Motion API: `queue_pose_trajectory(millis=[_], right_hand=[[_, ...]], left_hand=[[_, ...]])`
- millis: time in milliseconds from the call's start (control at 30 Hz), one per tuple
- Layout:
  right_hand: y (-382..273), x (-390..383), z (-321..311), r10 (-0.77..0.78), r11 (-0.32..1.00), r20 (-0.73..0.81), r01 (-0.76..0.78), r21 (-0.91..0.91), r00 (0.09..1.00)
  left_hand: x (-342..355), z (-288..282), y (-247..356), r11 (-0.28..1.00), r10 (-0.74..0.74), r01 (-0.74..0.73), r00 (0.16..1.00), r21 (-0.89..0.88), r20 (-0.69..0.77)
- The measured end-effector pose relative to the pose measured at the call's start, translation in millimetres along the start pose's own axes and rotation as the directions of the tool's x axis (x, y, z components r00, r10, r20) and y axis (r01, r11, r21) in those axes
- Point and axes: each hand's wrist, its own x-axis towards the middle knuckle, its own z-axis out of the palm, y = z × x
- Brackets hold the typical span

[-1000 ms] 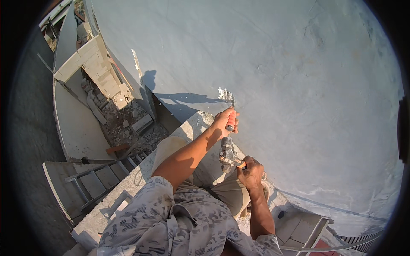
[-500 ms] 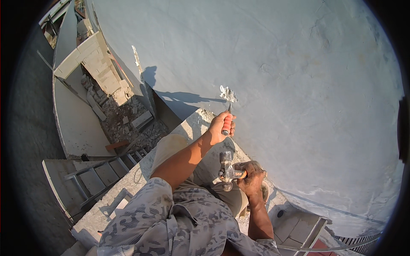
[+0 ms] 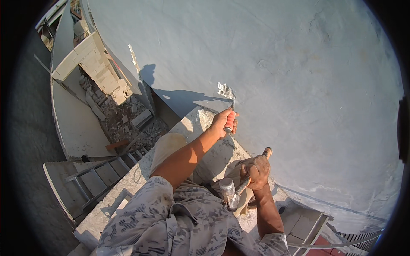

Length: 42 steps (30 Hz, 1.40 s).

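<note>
Frame centre: left grip clasps red-handled steel chisel below chipped white patch; right grip (lower centre) grasps grey metal-headed hammer; blows should land squarely

- An aluminium ladder slanting at lower left, beside a rough pale concrete ledge
- A flat pale board at the ladder's far left, its outer edge bowed by the lens
- Broken rubble heaped on the ground beyond the ladder, with a long grey block lying among it
- An orange-brown piece between the rubble and the ladder
- A smooth grey partition left of the rubble
- A pale block wall farther up, joints showing between its blocks
- A dark wall along the left rim
- At lower right, a reddish surface and dark grating
</note>
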Motion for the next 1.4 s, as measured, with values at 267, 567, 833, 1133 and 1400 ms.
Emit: queue_pose_trajectory(millis=[267,567,833,1133,1400], right_hand=[[-14.2,15.1,-0.8,0.33,0.943,0.124,-0.331,-0.01,0.936],[20.9,0.3,16.7,0.556,0.83,0.197,-0.553,-0.074,0.807],[29.2,10.8,20.0,0.339,0.934,0.144,-0.315,-0.169,0.93],[-20.0,27.8,-8.6,0.081,0.996,-0.152,-0.076,0.043,0.985],[23.8,-2.9,33.2,0.754,0.624,0.224,-0.78,0.05,0.618]], left_hand=[[1.5,4.8,-1.9,0.999,0.034,-0.033,0.999,-0.028,0.023],[12.7,17.3,5.8,0.994,0.066,-0.074,0.993,-0.076,-0.103],[21.5,8.7,-6.4,0.98,0.008,-0.009,1.0,-0.2,-0.009],[11.9,31.6,-2.5,0.973,0.06,-0.094,0.985,-0.21,-0.16],[32.7,20.1,-9.4,0.954,0.155,-0.178,0.982,-0.241,-0.108]])
